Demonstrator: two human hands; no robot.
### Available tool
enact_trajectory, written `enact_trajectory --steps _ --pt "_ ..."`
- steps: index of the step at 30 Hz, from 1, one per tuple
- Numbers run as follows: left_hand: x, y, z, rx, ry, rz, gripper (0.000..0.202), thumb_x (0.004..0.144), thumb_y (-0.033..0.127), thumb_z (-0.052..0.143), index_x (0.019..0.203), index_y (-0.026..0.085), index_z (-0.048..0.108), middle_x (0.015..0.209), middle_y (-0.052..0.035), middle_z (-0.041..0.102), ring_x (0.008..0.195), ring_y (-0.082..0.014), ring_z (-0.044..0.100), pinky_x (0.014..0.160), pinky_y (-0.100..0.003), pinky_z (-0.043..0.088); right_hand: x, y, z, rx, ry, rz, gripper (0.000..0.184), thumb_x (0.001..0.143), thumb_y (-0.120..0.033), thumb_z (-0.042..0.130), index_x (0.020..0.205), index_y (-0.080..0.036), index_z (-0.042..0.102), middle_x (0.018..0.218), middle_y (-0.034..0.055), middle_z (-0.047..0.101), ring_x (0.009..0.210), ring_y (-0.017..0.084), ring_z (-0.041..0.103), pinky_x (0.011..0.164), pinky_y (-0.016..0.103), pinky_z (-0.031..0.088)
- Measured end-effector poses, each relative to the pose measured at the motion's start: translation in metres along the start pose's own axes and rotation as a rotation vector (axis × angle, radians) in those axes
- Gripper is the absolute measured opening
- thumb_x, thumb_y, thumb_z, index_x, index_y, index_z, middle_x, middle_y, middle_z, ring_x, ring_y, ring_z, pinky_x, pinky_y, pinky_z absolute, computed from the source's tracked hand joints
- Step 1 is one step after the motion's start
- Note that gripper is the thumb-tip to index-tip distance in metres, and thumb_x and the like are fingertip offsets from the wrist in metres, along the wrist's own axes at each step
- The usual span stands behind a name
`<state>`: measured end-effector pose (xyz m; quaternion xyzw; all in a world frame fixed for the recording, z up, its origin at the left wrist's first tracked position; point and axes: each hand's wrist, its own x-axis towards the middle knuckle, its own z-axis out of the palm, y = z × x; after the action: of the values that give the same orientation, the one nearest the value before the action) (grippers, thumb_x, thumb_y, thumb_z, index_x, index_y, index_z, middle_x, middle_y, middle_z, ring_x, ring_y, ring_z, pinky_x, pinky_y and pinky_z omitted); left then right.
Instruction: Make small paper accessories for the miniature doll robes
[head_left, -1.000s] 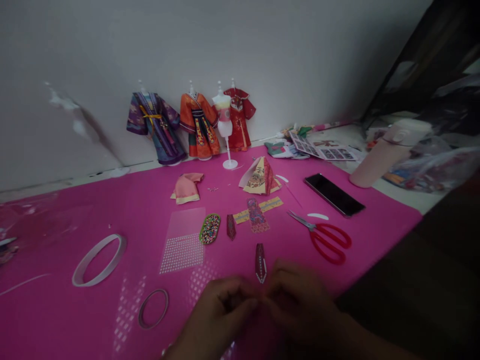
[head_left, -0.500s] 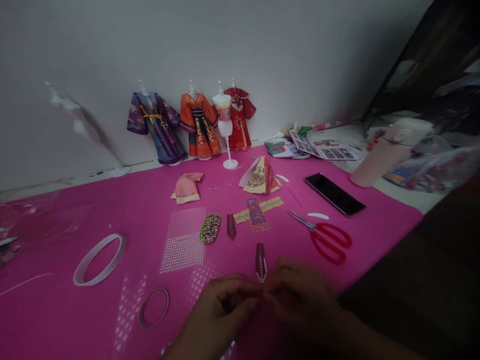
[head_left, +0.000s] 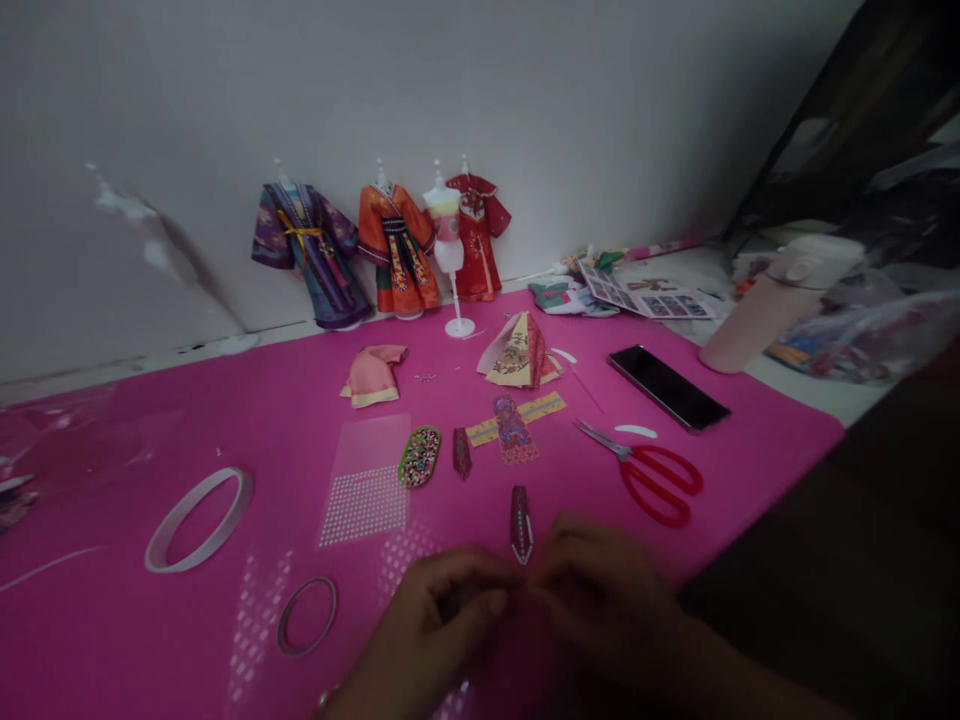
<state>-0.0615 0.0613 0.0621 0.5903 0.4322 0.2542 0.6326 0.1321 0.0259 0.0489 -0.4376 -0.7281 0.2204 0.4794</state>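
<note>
My left hand [head_left: 442,620] and my right hand [head_left: 600,590] meet at the fingertips low in the view, thumbs and forefingers pinched together. What they hold, if anything, is too small and dark to make out. Just beyond the fingertips lies a dark red pointed fabric strip [head_left: 520,520] edged with small white beads. A shorter dark red strip [head_left: 461,455] rests farther back, beside a green tray of mixed beads [head_left: 419,457]. Left of that tray is a clear sheet [head_left: 365,505] carrying rows of pearl dots. Behind the strips sits a yellow band with a patterned panel [head_left: 514,430].
Red-handled scissors [head_left: 660,480] and a phone [head_left: 667,387] lie to the right, near a pink bottle [head_left: 776,310]. A wide tape ring [head_left: 157,545] and a thin ring [head_left: 282,635] lie left. Dressed doll stands [head_left: 401,250] line the wall behind a pink doll top [head_left: 373,375].
My left thumb has drawn back slightly from the fingertips. Otherwise my hands stay in nearly the same place, and the things on the table have not moved.
</note>
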Motion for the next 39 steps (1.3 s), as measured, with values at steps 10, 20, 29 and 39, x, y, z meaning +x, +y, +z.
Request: enact_trajectory --steps 10,20,29,39 --pt "0.000 0.004 0.007 -0.048 -0.003 -0.085 0.020 0.071 0.037 0.065 0.065 0.019 0.061 0.054 0.0062 0.044 0.051 -0.0104 0.037 0.049 -0.023 0.028 0.004 -0.002 -0.004 0.100 -0.103 0.128 0.016 0.089 -0.018 0.059 0.074 -0.019 0.066 0.068 -0.0005 0.062 0.061 0.012 0.058 0.054 0.022 0.042" --pt "0.005 -0.006 0.004 0.086 -0.015 0.014 0.016 0.074 0.031 0.063 0.063 0.020 0.063 0.060 0.0024 0.054 0.057 -0.0135 0.046 0.055 -0.025 0.036 -0.004 0.003 0.007 0.021 -0.037 0.022 0.009 0.084 -0.014 0.063 0.076 -0.018 0.063 0.072 -0.0012 0.060 0.064 0.011 0.056 0.056 0.021 0.039" --pt "0.002 -0.006 -0.006 0.262 -0.012 0.326 0.019 0.087 0.025 0.056 0.069 0.022 0.062 0.068 0.0013 0.061 0.063 -0.0143 0.056 0.059 -0.023 0.044 -0.005 0.009 0.015 -0.022 0.023 -0.107 0.017 0.093 -0.024 0.049 0.079 -0.019 0.058 0.068 0.0003 0.059 0.060 0.013 0.054 0.054 0.023 0.039" --pt "-0.001 0.005 -0.007 0.498 0.148 0.666 0.021 0.091 0.013 0.047 0.076 0.025 0.053 0.065 0.0035 0.056 0.057 -0.0120 0.054 0.053 -0.020 0.043 -0.029 0.029 0.027 -0.043 -0.233 -0.405 0.034 0.102 -0.033 0.041 0.076 -0.022 0.060 0.063 -0.0042 0.056 0.055 0.010 0.047 0.046 0.026 0.027"
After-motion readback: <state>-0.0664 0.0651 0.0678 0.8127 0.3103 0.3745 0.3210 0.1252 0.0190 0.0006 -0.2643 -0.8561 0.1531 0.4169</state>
